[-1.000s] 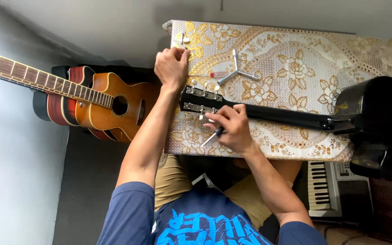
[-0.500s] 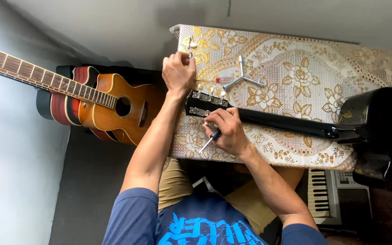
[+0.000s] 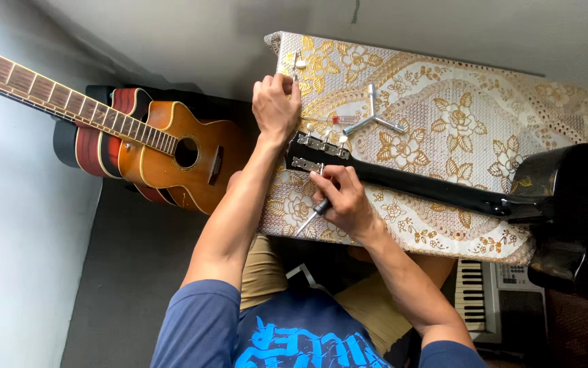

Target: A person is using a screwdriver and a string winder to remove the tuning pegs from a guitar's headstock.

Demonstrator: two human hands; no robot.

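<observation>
A black guitar [image 3: 443, 191] lies face down across a table under a gold floral cloth [image 3: 484, 109], its headstock [image 3: 314, 153] at the left with silver tuners. My right hand [image 3: 341, 201] rests on the neck just behind the headstock and grips a small screwdriver [image 3: 311, 217] with a black handle, shaft pointing down-left. My left hand [image 3: 277, 105] is closed at the far edge of the headstock, fingers pinched on something small that I cannot make out.
A silver three-armed wrench [image 3: 370, 117] and a small red-tipped item [image 3: 338, 120] lie on the cloth beyond the headstock. Two acoustic guitars [image 3: 164, 146] lean at the left against the wall. A keyboard [image 3: 491, 300] sits low at the right, under the table edge.
The view has shifted slightly. My left hand has stayed by the headstock's far edge; my right hand has kept the screwdriver at the neck, with only small movement.
</observation>
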